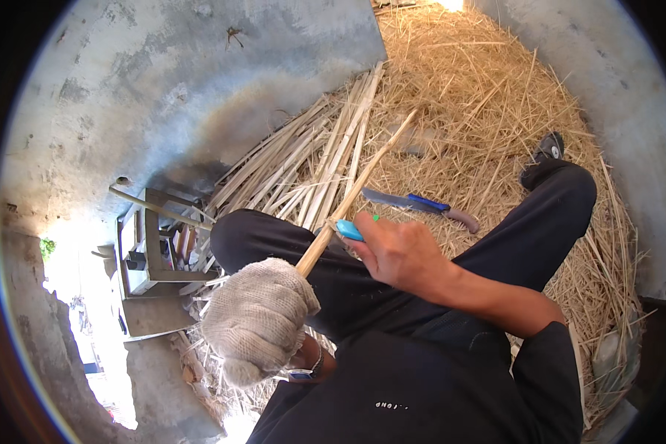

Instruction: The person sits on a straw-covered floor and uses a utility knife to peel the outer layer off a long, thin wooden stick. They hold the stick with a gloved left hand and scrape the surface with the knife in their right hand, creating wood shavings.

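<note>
A long, peeled wooden stick [377, 159] slants from my lap toward the far right, its narrow tip above the straw. My left hand [259, 314], in a knitted off-white work glove, is closed around its near end. Bare and bent at the wrist, my right hand [403, 255] grips a light-blue handled tool [350, 230] that looks like a utility knife. The tool's front end meets the stick just beyond the glove; its blade is too small to make out. A bit of green shows beside my right fingers.
Beyond my legs, a large knife [388, 197] with blue and brown on its handle lies on the straw [466, 81]. Split wooden strips [340, 148] are piled at the far left. A wooden stool-like frame [152, 244] stands left, by the concrete wall [163, 81].
</note>
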### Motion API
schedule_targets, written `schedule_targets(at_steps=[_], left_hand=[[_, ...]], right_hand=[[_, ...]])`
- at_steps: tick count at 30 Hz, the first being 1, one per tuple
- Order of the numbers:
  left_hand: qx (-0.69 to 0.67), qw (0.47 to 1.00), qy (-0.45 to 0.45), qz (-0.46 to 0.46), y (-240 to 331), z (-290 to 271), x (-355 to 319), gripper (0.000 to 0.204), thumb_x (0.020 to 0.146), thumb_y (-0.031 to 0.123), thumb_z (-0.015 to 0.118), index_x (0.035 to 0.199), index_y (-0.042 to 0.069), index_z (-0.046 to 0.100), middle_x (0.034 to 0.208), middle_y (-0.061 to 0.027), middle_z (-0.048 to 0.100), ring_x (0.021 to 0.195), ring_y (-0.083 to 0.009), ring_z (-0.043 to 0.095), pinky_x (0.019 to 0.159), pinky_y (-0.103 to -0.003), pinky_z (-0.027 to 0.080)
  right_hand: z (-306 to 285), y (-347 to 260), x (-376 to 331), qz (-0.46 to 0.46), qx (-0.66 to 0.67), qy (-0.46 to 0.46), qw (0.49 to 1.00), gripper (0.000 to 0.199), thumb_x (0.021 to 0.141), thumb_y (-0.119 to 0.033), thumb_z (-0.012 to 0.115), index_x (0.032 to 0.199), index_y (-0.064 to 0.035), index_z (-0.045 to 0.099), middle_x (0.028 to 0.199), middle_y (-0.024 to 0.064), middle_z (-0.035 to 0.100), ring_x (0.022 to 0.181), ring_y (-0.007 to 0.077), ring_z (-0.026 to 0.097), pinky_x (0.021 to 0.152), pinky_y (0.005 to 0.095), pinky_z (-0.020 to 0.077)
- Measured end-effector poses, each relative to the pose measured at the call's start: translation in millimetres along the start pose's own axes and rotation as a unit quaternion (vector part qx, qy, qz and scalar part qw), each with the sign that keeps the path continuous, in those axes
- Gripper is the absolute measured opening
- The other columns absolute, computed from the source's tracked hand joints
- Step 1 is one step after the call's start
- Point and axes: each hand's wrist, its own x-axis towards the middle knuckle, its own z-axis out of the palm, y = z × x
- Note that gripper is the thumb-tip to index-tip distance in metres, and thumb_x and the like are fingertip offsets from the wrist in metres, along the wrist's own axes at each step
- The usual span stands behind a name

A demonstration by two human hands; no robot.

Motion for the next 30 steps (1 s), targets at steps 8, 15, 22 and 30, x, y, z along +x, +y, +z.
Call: schedule_targets(at_steps=[8,15,22,30], left_hand=[[-0.004,0.984,0.177,-0.027,14,-3,-24,0.045,0.090,0.034,0.057,0.053,0.010,0.047,0.044,-0.0043,0.042,0.032,-0.0201,0.039,0.035,-0.037,0.041],[-0.008,0.975,0.221,0.008,-6,28,-12,0.050,0.097,0.044,0.051,0.062,0.008,0.052,0.048,-0.0041,0.043,0.037,-0.0198,0.040,0.042,-0.036,0.045],[0.008,0.977,0.212,0.011,-5,40,-4,0.051,0.100,0.044,0.044,0.062,0.011,0.052,0.050,-0.0013,0.041,0.041,-0.0170,0.040,0.044,-0.037,0.046],[0.042,0.957,0.288,-0.014,-3,53,-4,0.048,0.103,0.039,0.034,0.061,0.016,0.042,0.051,0.0004,0.033,0.044,-0.0162,0.027,0.047,-0.034,0.031]], right_hand=[[28,-4,19,0.030,-0.070,-0.044,0.996,0.022,0.096,-0.024,0.060,0.092,-0.0041,0.053,0.063,0.0153,0.060,0.055,0.0346,0.063,0.048,0.0453,0.0484],[-26,58,14,0.201,-0.073,-0.031,0.976,0.028,0.101,-0.028,0.051,0.104,-0.0007,0.055,0.066,0.0205,0.060,0.059,0.0383,0.063,0.055,0.0490,0.0481],[-38,-36,1,0.011,0.135,0.013,0.991,0.023,0.098,-0.026,0.056,0.094,-0.0041,0.051,0.063,0.0167,0.059,0.058,0.0391,0.062,0.049,0.0479,0.0461],[-11,-19,-2,0.107,0.091,-0.031,0.990,0.023,0.097,-0.025,0.058,0.092,-0.0044,0.049,0.063,0.0141,0.059,0.052,0.0354,0.061,0.045,0.0452,0.0471]])
